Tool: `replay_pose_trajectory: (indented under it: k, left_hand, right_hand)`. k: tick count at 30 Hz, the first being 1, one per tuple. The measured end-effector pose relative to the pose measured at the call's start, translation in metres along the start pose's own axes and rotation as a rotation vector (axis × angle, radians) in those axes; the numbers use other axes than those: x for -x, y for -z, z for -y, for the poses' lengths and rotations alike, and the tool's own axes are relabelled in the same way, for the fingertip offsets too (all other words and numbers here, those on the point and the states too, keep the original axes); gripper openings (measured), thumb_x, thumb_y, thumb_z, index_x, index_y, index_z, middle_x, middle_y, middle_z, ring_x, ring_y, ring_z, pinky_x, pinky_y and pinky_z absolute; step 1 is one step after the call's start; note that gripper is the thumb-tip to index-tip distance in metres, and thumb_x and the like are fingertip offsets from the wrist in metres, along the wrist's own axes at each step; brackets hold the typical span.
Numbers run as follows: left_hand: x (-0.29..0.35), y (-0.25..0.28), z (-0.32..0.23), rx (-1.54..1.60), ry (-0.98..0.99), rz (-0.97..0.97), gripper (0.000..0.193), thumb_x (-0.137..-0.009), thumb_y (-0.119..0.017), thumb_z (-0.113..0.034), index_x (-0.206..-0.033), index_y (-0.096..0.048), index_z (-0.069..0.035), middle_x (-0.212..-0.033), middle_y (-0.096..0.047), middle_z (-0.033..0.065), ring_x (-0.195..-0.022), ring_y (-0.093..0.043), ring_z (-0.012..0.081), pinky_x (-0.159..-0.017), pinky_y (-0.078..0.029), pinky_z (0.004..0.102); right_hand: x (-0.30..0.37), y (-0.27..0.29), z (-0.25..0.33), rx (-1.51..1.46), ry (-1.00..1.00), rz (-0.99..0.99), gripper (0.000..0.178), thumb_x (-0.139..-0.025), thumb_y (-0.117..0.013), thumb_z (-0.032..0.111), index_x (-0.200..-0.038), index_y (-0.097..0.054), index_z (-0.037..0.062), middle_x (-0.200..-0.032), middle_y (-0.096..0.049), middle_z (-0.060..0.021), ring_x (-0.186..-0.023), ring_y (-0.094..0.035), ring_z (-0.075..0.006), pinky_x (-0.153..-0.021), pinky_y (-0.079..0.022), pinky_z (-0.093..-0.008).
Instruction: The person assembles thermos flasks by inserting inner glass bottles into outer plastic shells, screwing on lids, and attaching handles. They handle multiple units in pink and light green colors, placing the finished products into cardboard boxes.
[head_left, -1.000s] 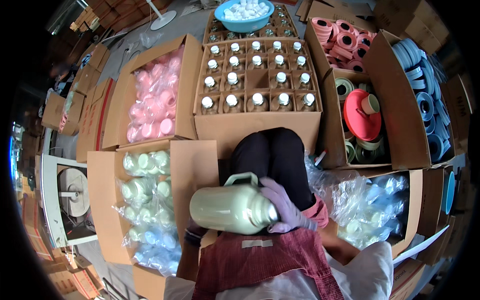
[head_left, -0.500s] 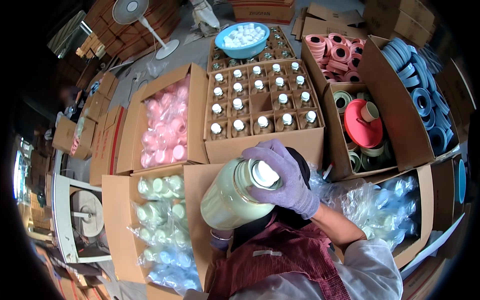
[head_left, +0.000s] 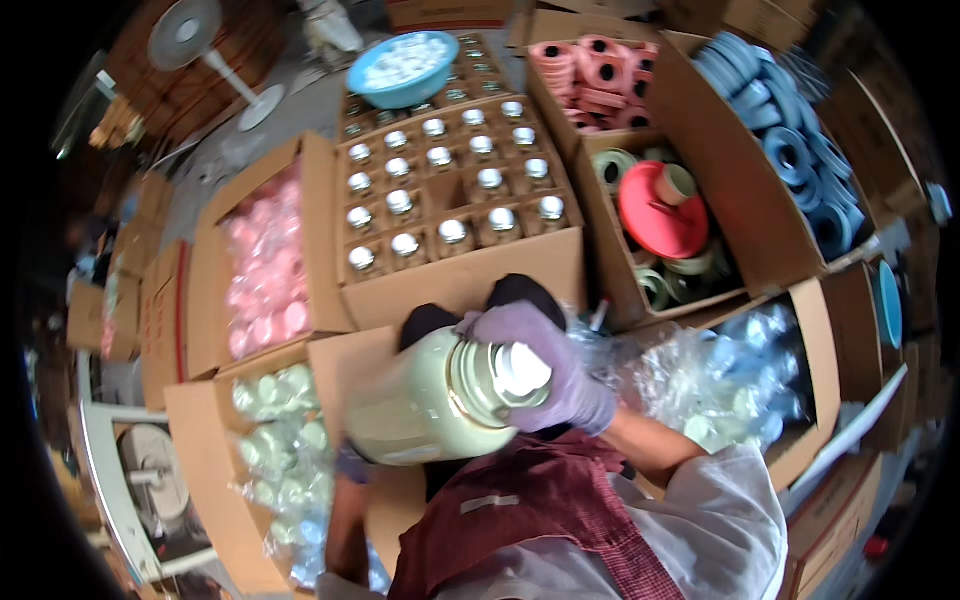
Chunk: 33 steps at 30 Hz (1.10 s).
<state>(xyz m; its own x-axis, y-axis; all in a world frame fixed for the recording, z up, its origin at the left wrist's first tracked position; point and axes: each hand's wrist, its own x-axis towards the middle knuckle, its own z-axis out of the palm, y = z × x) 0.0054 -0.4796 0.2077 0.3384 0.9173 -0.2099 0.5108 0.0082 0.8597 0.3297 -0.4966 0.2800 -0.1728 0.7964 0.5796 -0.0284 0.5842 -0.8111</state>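
Note:
A pale green, glossy thermos flask (head_left: pixel 420 405) lies tilted in front of my apron, its base to the left and its neck to the right. A white stopper (head_left: pixel 522 370) sits in the neck. My right hand (head_left: pixel 555 360), in a lilac glove, is closed around the neck and stopper end. My left hand (head_left: pixel 354 464), also gloved, holds the flask from below near its base; the flask hides most of its fingers.
Ahead stands a divided carton (head_left: pixel 460 268) of white-capped bottles, with a blue basin (head_left: pixel 405 92) of white stoppers behind. Boxes of bagged pink cups (head_left: pixel 265 265) and green cups (head_left: pixel 280 450) stand left. Right are pink rings (head_left: pixel 605 70), blue rings (head_left: pixel 790 150) and a red disc (head_left: pixel 660 215).
The flask has tipped further toward horizontal, its base swinging left. My left hand has moved left with the base, while my right hand keeps its grip at the neck. The view has turned.

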Motion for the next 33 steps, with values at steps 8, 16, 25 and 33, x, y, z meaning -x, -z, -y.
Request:
replay_pose_trajectory:
  k: [8, 16, 25, 33]
  left_hand:
    - [-0.067, 0.081, -0.167, -0.324, -0.004, 0.452, 0.04, -0.084, -0.069, -0.034, -0.108, -0.063, -0.002, -0.102, -0.069, 0.0132, -0.09, -0.068, 0.0244, -0.079, -0.053, 0.0313]
    - [-0.103, -0.044, -0.098, -0.831, -0.353, 0.411, 0.044, -0.086, -0.065, -0.041, -0.066, -0.057, -0.003, -0.063, -0.06, 0.0182, -0.059, -0.06, 0.0378, -0.056, -0.047, 0.0467]
    - [-0.1, -0.034, -0.076, -0.675, -0.375, 0.33, 0.038, -0.081, -0.07, -0.04, -0.073, -0.056, -0.006, -0.069, -0.06, 0.0139, -0.065, -0.061, 0.0349, -0.059, -0.048, 0.0451]
    - [-0.108, -0.037, -0.107, -0.702, -0.263, 0.39, 0.047, -0.079, -0.069, -0.051, -0.073, -0.056, -0.006, -0.072, -0.061, 0.013, -0.069, -0.062, 0.0326, -0.062, -0.049, 0.0429]
  right_hand:
    - [0.132, -0.05, -0.025, 0.054, -0.709, 0.183, 0.089, -0.084, -0.071, 0.036, -0.145, -0.019, -0.0024, -0.122, -0.05, -0.0293, -0.111, -0.057, -0.0398, -0.099, -0.044, -0.0409]
    - [0.087, 0.202, -0.145, 1.479, -0.639, -0.147, 0.056, -0.083, -0.062, 0.018, -0.135, -0.045, 0.0106, -0.13, -0.051, -0.0142, -0.12, -0.048, -0.0354, -0.097, -0.04, -0.0549]
    - [0.1, 0.267, -0.208, 1.762, -0.448, 0.226, 0.044, -0.087, -0.051, 0.013, -0.13, -0.052, 0.0223, -0.128, -0.052, -0.0035, -0.111, -0.054, -0.0253, -0.087, -0.047, -0.0408]
    - [-0.033, 0.122, -0.217, 1.457, -0.09, 0.624, 0.033, -0.085, -0.054, 0.016, -0.117, -0.059, 0.0212, -0.115, -0.056, -0.0038, -0.1, -0.058, -0.0255, -0.079, -0.051, -0.0412]
